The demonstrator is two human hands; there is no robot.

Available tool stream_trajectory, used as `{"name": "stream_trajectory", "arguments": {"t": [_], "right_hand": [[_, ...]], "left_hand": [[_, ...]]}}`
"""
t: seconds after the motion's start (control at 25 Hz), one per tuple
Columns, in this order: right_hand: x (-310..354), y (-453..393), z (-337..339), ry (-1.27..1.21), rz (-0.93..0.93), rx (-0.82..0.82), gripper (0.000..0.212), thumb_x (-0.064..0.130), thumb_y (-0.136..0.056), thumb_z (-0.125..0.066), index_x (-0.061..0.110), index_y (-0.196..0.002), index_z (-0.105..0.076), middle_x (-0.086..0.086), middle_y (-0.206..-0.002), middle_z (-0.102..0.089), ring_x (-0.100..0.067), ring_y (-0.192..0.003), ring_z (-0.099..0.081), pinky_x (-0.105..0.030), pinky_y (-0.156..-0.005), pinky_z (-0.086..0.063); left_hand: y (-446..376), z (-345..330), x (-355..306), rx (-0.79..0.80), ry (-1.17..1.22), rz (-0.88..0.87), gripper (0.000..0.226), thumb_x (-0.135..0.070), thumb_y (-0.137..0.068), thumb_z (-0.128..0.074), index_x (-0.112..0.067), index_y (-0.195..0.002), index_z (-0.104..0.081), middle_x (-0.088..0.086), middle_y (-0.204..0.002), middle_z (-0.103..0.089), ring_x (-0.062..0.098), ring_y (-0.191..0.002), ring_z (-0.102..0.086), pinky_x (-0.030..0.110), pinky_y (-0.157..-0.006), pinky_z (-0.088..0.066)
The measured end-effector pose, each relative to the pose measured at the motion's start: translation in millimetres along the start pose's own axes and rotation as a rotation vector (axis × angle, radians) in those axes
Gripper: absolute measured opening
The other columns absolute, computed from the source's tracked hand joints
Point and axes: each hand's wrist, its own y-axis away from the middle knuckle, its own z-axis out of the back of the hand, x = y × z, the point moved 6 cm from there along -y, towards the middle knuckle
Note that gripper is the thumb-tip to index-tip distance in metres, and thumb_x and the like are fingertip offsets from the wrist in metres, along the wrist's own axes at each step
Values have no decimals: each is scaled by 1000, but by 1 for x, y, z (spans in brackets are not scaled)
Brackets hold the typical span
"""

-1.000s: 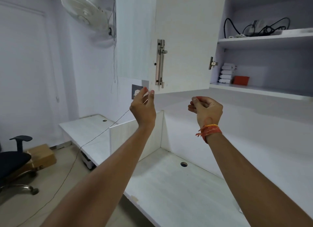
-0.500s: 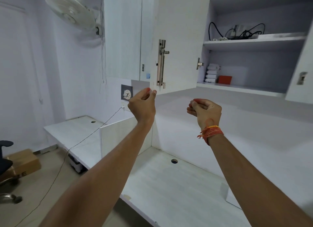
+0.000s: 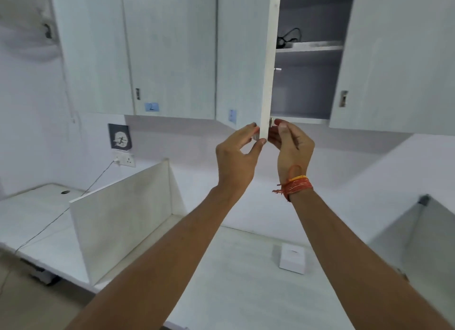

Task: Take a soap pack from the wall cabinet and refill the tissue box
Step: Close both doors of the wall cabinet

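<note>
Tissue box (image 3: 292, 258) sits on desk (image 3: 236, 275), near its back edge, well below our hands. Wall cabinet (image 3: 307, 83) open; its door (image 3: 269, 66) stands edge-on toward us. Our left hand (image 3: 237, 157) pinches door's bottom corner, thumb beneath, fingers on outer face. Our right hand (image 3: 291, 145) cups inner face, fingertips at small metal latch (image 3: 271, 122). Soap pack: we cannot see it. Black cable (image 3: 289, 35) lies on upper shelf.

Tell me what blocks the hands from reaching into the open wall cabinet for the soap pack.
The cabinet door does: it stands edge-on in front of the opening, with the left hand and the right hand at its lower corner. Right of it the opening shows shelves, but no soap pack is visible from here.
</note>
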Motion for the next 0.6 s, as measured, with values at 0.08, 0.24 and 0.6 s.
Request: {"name": "stream_trajectory", "arguments": {"t": [0.08, 0.24, 0.6], "right_hand": [[6, -18, 28, 29, 10, -25, 23, 19, -98, -55, 7, -104, -74, -12, -97, -75, -25, -89, -74, -37, -82, -61], [10, -50, 68, 313, 89, 29, 20, 22, -95, -60, 13, -105, -75, -3, -97, -75, -17, -91, -71, -29, -87, -57], [-21, -102, 91, 1348, 599, 293, 66, -18, -84, -41, 1, -146, -36, -17, -154, -37, -33, -143, -34, -47, -117, -30]], "left_hand": [[1, -39, -3, 43, 10, -17, 39, -14, -80, -77, -7, -118, -69, 7, -120, -70, 14, -105, -69, 31, -95, -55], [3, -109, 0, 148, -17, -107, 33, -7, -84, -72, -6, -117, -69, 11, -125, -67, 23, -117, -64, 32, -102, -49], [-7, -202, 46, 318, -197, -225, 53, 14, -88, -57, -6, -136, -54, 7, -142, -54, 22, -134, -49, 34, -113, -37]]}}
